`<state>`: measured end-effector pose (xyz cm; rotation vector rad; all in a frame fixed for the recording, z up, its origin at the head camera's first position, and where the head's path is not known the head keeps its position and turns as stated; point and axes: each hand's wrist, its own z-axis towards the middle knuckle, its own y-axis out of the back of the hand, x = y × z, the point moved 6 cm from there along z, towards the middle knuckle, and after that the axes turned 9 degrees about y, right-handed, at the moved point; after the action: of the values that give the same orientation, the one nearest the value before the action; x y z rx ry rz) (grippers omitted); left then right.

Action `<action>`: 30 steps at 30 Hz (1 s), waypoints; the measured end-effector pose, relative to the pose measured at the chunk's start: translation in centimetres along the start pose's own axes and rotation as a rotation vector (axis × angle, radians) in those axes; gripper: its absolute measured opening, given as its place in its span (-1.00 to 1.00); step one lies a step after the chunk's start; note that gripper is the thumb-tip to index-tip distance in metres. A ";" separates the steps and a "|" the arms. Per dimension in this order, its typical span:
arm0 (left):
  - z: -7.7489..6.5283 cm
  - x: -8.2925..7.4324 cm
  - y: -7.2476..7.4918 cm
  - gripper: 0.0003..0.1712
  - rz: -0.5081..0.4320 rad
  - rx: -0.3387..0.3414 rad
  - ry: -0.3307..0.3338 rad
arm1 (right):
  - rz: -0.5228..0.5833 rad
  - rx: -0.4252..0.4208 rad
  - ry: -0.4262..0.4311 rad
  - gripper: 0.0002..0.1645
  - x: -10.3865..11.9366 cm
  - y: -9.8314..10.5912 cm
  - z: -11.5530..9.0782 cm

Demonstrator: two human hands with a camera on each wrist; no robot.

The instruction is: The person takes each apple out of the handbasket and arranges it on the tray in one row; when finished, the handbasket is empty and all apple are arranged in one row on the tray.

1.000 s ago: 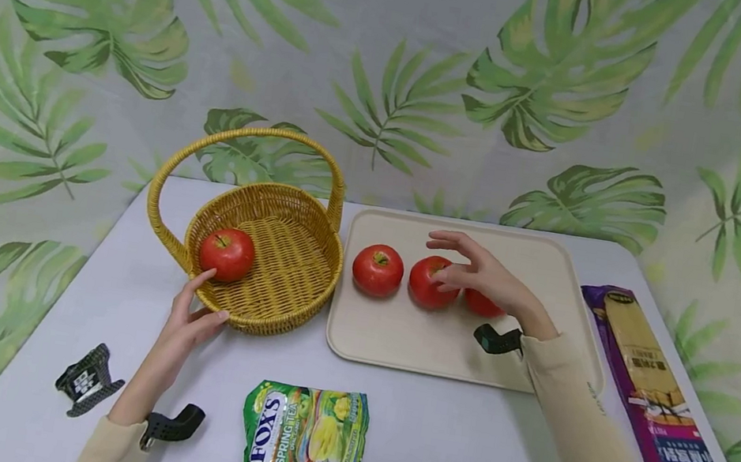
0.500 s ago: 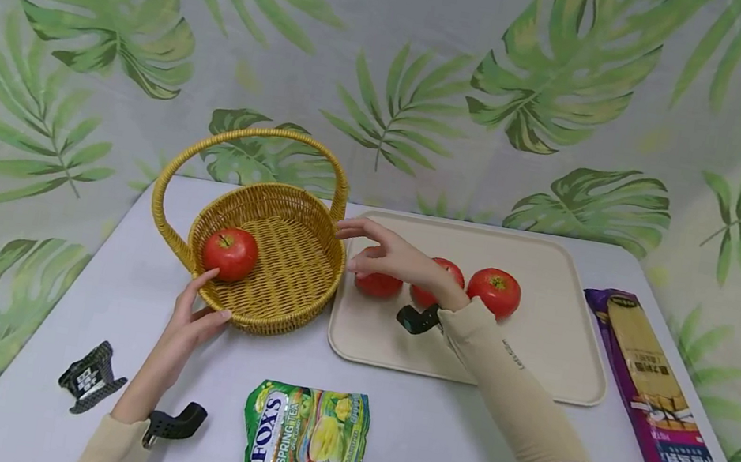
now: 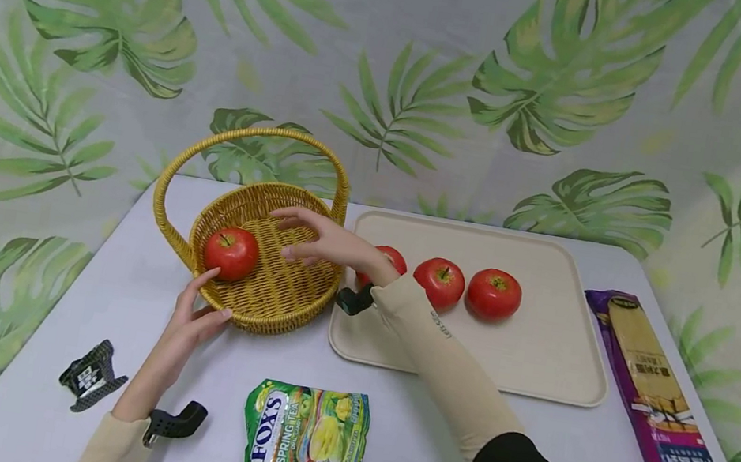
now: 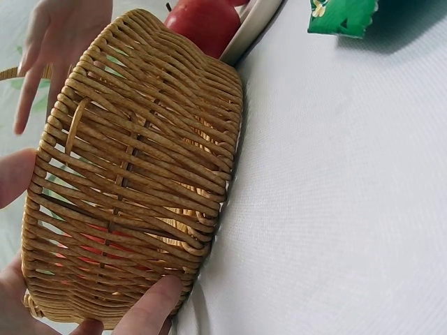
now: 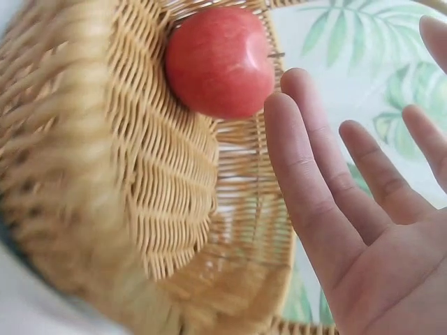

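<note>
A yellow wicker basket with a tall arched handle stands at left centre. One red apple lies inside it on the left. My left hand holds the basket's front left rim, its thumb and a finger on the weave in the left wrist view. Over the basket's right half hovers my right hand, fingers spread and holding nothing. In the right wrist view, its fingertips appear near the apple. Several more red apples are in a row on the beige tray; the leftmost is partly hidden by my right wrist.
A green candy bag lies at the table's front. A purple-and-yellow packet rests along the right edge. A small dark patterned object sits at the left. Leafy cloth hangs behind the table.
My right hand has moved left from above the tray apples to above the basket, holding nothing. My left hand stays at the basket's rim, and the apples have kept their places.
</note>
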<state>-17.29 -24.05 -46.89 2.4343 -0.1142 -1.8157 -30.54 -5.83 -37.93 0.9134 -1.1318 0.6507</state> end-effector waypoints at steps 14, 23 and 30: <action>-0.1 -0.4 -0.1 -0.23 -0.033 0.005 0.015 | 0.114 -0.032 -0.190 -0.25 -2.5 -2.2 4.4; 0.0 -0.3 -0.1 -0.22 -0.039 0.006 0.016 | 0.173 -0.021 -0.291 -0.21 -4.0 -4.0 5.6; 0.0 -0.3 0.0 -0.22 -0.044 0.005 0.011 | 0.194 -0.077 -0.365 -0.15 -4.6 -4.9 6.1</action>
<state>-17.36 -23.98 -46.57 2.4685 -0.0653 -1.8219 -30.84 -13.51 -42.78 0.8840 -1.5754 0.6058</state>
